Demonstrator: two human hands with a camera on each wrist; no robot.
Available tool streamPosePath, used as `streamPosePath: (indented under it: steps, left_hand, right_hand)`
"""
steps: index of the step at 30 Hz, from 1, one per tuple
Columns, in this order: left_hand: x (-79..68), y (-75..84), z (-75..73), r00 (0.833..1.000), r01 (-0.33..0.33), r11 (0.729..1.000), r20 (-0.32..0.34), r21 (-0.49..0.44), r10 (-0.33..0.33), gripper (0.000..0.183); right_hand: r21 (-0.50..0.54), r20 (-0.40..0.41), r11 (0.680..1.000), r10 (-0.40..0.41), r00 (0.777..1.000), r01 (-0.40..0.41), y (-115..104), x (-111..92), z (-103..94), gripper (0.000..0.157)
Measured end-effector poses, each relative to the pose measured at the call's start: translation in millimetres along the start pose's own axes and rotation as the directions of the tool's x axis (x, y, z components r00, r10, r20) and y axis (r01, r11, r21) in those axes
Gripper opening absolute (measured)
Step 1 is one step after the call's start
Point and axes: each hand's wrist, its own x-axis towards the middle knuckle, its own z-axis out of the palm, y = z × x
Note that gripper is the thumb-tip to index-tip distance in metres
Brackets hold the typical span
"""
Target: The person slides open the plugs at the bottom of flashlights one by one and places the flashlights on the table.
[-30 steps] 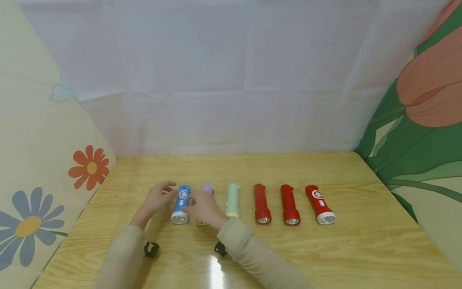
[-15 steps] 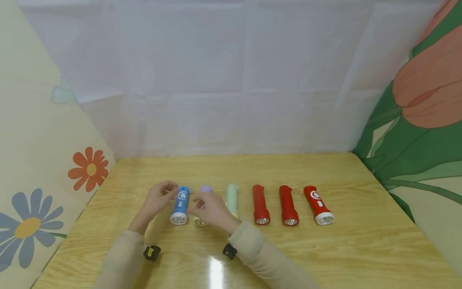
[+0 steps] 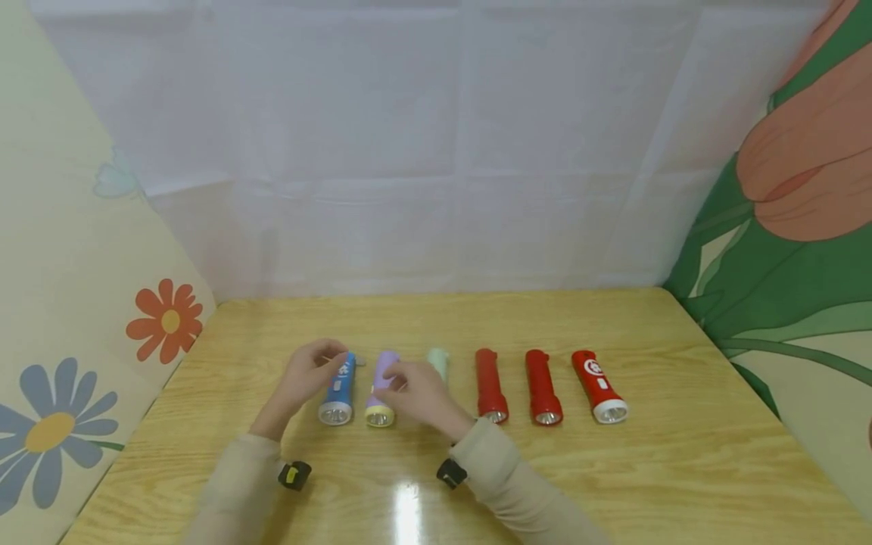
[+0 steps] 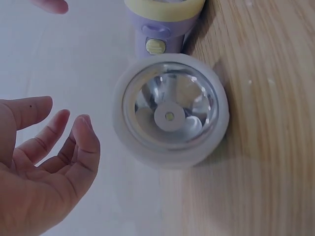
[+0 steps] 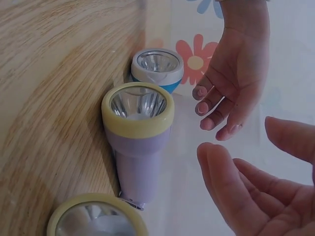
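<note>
My left hand [image 3: 306, 375] hovers beside the upper left of a blue flashlight [image 3: 337, 395] with a white head, its loosely bent fingers overlapping the handle's far end. In the left wrist view that hand's fingers stand apart from the white flashlight head [image 4: 118, 110]. Over the right side of a purple flashlight [image 3: 390, 369] with a yellow rim is my right hand [image 3: 425, 397], fingers relaxed and holding nothing. It partly hides a mint-green flashlight [image 3: 438, 359]. The right wrist view has a gap between the right hand [image 5: 261, 201] and the purple flashlight [image 5: 140, 162].
Farther right in the same row lie two red flashlights [image 3: 489, 378] and a red one with a white head [image 3: 601, 387]. All rest on the wooden table [image 3: 681, 469]. A white sheet [image 3: 436, 151] hangs behind, with flowered panels at both sides.
My right hand has moved right, away from the blue flashlight, uncovering more of the purple one. My left hand has shifted slightly right over the blue flashlight's far end.
</note>
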Motion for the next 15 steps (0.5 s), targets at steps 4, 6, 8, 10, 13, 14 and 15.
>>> streamPosePath:
  steps: [4, 6, 8, 10, 13, 14, 15]
  left_hand:
    - [2.9, 0.5, 3.6, 1.000, -0.007, 1.000, 0.015, -0.011, 0.007, 0.021]
    - [4.2, 1.2, 5.6, 1.000, -0.005, 1.000, 0.020, -0.021, 0.006, 0.021]
    - [5.9, 1.3, 7.5, 1.000, -0.008, 1.000, 0.024, -0.026, 0.008, 0.023]
    - [7.7, 0.8, 9.9, 1.000, -0.009, 0.999, 0.030, -0.033, 0.010, 0.025]
    - [11.6, -0.6, 14.4, 0.999, -0.017, 0.998, 0.043, -0.053, 0.020, 0.029]
    - [13.0, -0.7, 16.1, 0.998, -0.016, 0.998, 0.051, -0.068, 0.020, 0.030]
    - [14.5, -0.3, 17.8, 0.998, -0.013, 0.997, 0.058, -0.078, 0.017, 0.030]
  right_hand:
    - [0.011, -0.002, 1.000, 0.013, 1.000, -0.013, 3.0, -1.6, -1.8, 0.031]
    - [0.017, -0.004, 1.000, 0.023, 1.000, -0.023, 4.7, -2.1, -2.3, 0.031]
    - [0.023, -0.003, 0.999, 0.028, 1.000, -0.028, 6.3, -2.6, -2.6, 0.029]
    - [0.025, 0.000, 0.999, 0.032, 0.999, -0.032, 7.8, -2.7, -2.6, 0.027]
    - [0.035, 0.013, 0.998, 0.045, 0.999, -0.046, 9.6, -2.7, -1.5, 0.020]
    - [0.040, 0.018, 0.998, 0.054, 0.998, -0.055, 10.1, -2.5, -0.8, 0.019]
    - [0.047, 0.022, 0.997, 0.061, 0.998, -0.062, 10.7, -2.4, 0.0, 0.018]
